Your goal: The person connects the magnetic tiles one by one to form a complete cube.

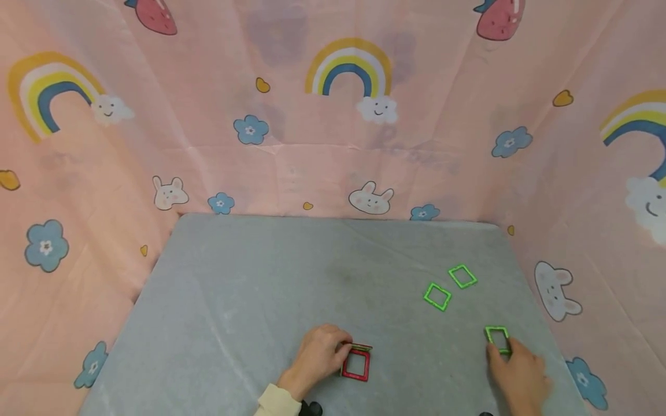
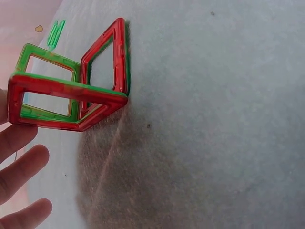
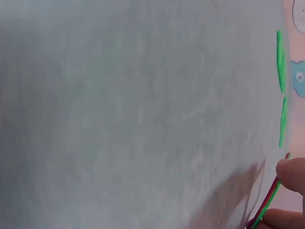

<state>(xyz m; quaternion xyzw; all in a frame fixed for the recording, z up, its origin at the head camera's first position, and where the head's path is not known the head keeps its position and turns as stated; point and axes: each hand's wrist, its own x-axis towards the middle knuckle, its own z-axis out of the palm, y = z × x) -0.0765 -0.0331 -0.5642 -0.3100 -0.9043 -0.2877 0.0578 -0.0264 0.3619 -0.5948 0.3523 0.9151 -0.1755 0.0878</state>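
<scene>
My left hand [image 1: 322, 352] pinches a small structure of square magnetic tiles near the front middle of the table. In the left wrist view, red frames [image 2: 47, 86] and a green frame [image 2: 28, 52] join at their edges, some red on one face and green on the other. The fingertips hold one outer corner, with the other fingers spread below it. At the right, my right hand [image 1: 522, 372] pinches a green square magnetic tile [image 1: 496, 329] between thumb and fingers. Seen edge-on in the right wrist view, this tile [image 3: 269, 195] shows red and green sides.
Two green square tiles [image 1: 428, 290] [image 1: 469, 273] lie flat on the grey cloth tabletop [image 1: 260, 289], beyond the right hand. A pink printed curtain [image 1: 312, 167] borders the table at the back and both sides.
</scene>
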